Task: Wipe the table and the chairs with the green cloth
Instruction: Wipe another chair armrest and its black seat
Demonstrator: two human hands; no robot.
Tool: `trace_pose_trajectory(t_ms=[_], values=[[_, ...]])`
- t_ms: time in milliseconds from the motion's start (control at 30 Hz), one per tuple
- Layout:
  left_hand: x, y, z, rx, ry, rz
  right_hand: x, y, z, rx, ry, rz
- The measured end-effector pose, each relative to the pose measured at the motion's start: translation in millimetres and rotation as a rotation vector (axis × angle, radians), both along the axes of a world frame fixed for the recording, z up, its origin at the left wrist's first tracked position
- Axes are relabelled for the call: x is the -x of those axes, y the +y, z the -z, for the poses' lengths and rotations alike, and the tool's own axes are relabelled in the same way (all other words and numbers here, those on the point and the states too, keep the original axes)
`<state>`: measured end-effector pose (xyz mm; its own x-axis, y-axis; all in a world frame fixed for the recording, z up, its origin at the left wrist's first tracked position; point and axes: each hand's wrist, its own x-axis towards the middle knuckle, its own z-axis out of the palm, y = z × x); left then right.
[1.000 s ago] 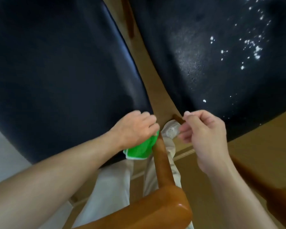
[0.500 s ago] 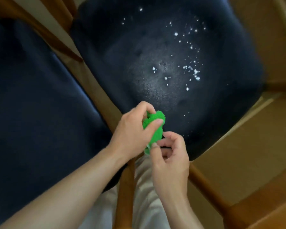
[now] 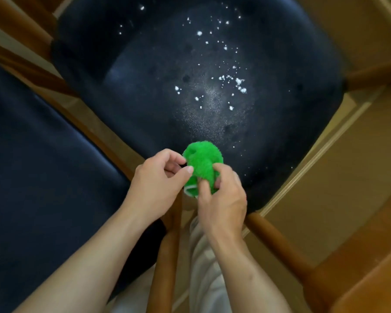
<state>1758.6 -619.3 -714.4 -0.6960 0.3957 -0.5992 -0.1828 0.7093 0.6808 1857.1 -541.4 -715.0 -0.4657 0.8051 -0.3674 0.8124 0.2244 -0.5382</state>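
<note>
Both hands meet over the near edge of a dark navy chair seat (image 3: 158,71), working a bunched green cloth (image 3: 201,164) between them. The cloth is gathered into a fuzzy lump, longer than it is wide, with its long axis running from the rounded far end, which points away from the person toward the middle of the seat, down to a near end tucked between the two hands, where a pale hem edge shows. It is held up in the hands just above the front of the seat; whether any part of it touches the upholstery cannot be told.

The left hand (image 3: 158,184) has its fingers curled, thumb and fingertips pinching the cloth's left side. The right hand (image 3: 224,199) has its fingers bent round the cloth's lower right part, the thumb pressing into the fabric.

White crumbs (image 3: 237,83) lie scattered across the centre and far right of the seat, well beyond the cloth, with a fine pale dusting around them. A second dark seat (image 3: 38,168) fills the left side, parted from the first by wooden frame rails (image 3: 167,263) of a reddish brown. Pale trousers (image 3: 203,279) show below the wrists, and tan flooring (image 3: 339,168) lies to the right.
</note>
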Motion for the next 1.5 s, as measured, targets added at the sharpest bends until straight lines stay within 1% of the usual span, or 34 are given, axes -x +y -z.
trace_pose_trajectory(t_ms=[67,133,233,267,333,433,500,567,633,667,733,800,867,933,967,1000,1033,1067,1100,1167,1233,1300,1367,1500], values=[[2.5,7.4,-5.4,-0.012,-0.022,0.049,-1.0,15.7,-1.1,0.012,0.101,0.126],[2.3,15.7,-9.4,-0.047,-0.091,0.048,-2.8,28.9,-7.8,0.126,0.215,0.217],[2.1,24.6,-17.6,-0.176,-0.291,-0.044,-3.1,32.2,-19.6,0.281,0.314,0.262],[3.3,25.0,-18.5,-0.211,-0.325,-0.069,-2.5,28.3,-21.8,0.327,0.338,0.277],[8.4,23.8,-21.1,-0.215,-0.318,-0.055,-1.1,19.0,-24.4,0.377,0.356,0.290],[18.3,19.3,-21.1,-0.243,-0.260,-0.094,1.6,10.7,-26.5,0.325,0.328,0.290],[25.3,18.2,-23.4,-0.269,-0.246,-0.157,4.3,11.1,-30.0,0.251,0.343,0.350],[31.6,21.5,-28.5,-0.381,-0.355,-0.241,6.0,15.5,-33.3,0.198,0.393,0.441],[37.5,26.7,-33.0,-0.541,-0.503,-0.334,6.5,19.8,-35.4,0.157,0.418,0.461],[39.9,29.8,-34.9,-0.603,-0.540,-0.380,6.5,21.2,-36.4,0.135,0.409,0.447],[46.8,34.4,-36.4,-0.660,-0.542,-0.450,5.7,24.1,-35.9,0.088,0.374,0.450],[56.8,38.2,-35.4,-0.618,-0.496,-0.493,6.6,32.6,-33.3,0.033,0.338,0.539],[67.3,41.0,-29.7,-0.454,-0.379,-0.491,8.6,44.9,-28.8,-0.012,0.267,0.646],[74.5,40.1,-21.4,-0.264,-0.271,-0.463,11.5,51.7,-26.6,-0.062,0.193,0.692],[76.2,38.3,-16.6,-0.208,-0.258,-0.443,15.4,50.8,-28.1,-0.120,0.194,0.660],[76.2,36.8,-13.8,-0.169,-0.270,-0.420,21.6,47.4,-29.5,-0.181,0.240,0.580],[74.8,35.2,-11.6,-0.133,-0.280,-0.385,30.0,43.1,-30.7,-0.226,0.298,0.473],[72.1,34.4,-10.7,-0.096,-0.273,-0.343,38.4,38.7,-29.8,-0.226,0.327,0.340],[68.5,34.3,-8.3,-0.079,-0.241,-0.300,46.6,35.2,-26.1,-0.196,0.307,0.198],[60.6,37.0,-3.5,-0.100,-0.136,-0.243,61.9,33.3,-12.9,-0.107,0.171,-0.009],[58.7,42.5,-0.5,-0.113,-0.019,-0.204,70.9,34.3,2.7,-0.043,0.008,-0.081],[68.2,49.1,0.5,-0.115,0.105,-0.145,72.6,30.6,17.3,-0.035,-0.118,-0.158],[86.4,52.9,2.7,-0.070,0.242,-0.042,73.4,26.1,29.1,-0.056,-0.193,-0.227],[114.1,44.4,3.1,0.088,0.444,0.137,79.7,21.0,47.8,-0.148,-0.291,-0.249]])
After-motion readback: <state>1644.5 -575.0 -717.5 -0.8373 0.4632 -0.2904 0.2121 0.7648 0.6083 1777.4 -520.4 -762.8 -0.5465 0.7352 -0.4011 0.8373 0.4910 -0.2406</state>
